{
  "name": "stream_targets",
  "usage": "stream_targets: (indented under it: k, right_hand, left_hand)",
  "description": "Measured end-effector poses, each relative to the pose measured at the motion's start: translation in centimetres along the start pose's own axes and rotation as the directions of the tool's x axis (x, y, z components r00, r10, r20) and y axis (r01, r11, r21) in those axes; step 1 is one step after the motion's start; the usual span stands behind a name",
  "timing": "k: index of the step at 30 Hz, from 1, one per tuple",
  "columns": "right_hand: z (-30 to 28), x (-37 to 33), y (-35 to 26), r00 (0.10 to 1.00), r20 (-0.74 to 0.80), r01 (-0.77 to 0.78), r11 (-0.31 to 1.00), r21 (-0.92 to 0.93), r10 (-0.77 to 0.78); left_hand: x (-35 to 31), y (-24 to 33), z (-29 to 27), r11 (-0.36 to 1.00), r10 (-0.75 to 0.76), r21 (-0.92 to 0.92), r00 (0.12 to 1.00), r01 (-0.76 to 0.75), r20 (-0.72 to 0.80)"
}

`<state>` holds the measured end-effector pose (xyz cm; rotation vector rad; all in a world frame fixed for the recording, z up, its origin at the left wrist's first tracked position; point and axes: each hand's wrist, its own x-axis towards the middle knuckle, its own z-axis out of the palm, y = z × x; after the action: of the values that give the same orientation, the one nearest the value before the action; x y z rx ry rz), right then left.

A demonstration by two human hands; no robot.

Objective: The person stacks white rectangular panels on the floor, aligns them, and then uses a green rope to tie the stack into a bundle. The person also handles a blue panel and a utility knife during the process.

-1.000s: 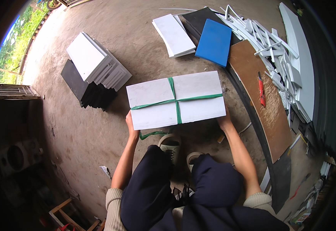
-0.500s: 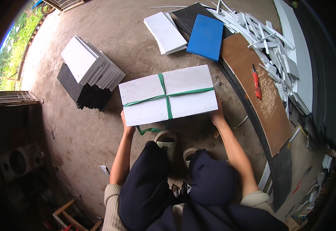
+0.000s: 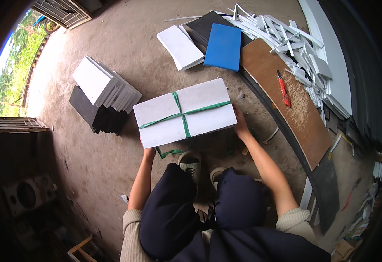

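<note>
Between my hands is a bundle of white boards [image 3: 208,98], bound by green strapping [image 3: 182,114] that crosses on its top face. My left hand [image 3: 147,149] grips the near left corner, its fingers partly hidden beneath. At the right end, my right hand [image 3: 241,125] holds the short side, fingers tucked behind the edge. A loose tail of green strap hangs under the near side, close to my left shoe. Darker layers show along the bundle's lower edge.
On the left, white boards [image 3: 94,83] lie stacked over black ones [image 3: 82,106]. Ahead are more white boards [image 3: 180,47] and a blue board [image 3: 223,47]. A red utility knife [image 3: 283,89] rests on a brown board [image 3: 307,131] at right, beside a heap of white offcuts [image 3: 302,52].
The bundle, with both hands on it, has shifted slightly left and tilted more, its right end farther from me. The whole view has turned a little too.
</note>
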<state>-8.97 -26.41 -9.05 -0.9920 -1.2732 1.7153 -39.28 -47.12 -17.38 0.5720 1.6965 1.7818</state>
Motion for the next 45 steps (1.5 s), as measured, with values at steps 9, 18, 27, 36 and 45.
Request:
stream_targets:
  k: [9,18,27,36,45]
  right_hand:
    - [-1.2,-3.4,8.0,0.97,-0.219,-0.14,0.978,-0.153,0.104]
    - [-0.4,-2.9,7.1,0.948,-0.239,-0.223,0.975,-0.022,0.211]
    - [-0.3,4.0,-0.9,0.954,-0.291,-0.263,0.656,-0.707,0.07]
    - [0.3,9.2,1.4,0.982,-0.106,-0.003,0.54,-0.842,-0.159]
    - [-0.5,5.8,2.2,0.94,0.262,0.317,0.274,-0.908,-0.219]
  left_hand:
    - [-5.1,-4.6,0.1,0.808,0.068,0.587,0.997,-0.041,-0.024]
    - [-4.3,-0.2,2.1,0.963,-0.232,0.11,0.966,0.245,-0.115]
    - [4.3,10.2,3.4,0.868,-0.368,0.322,0.925,0.377,-0.092]
    - [6.1,6.5,5.4,0.705,0.242,0.695,0.969,-0.138,-0.053]
    - [5.3,5.3,5.7,0.612,0.327,0.711,0.929,-0.347,0.172]
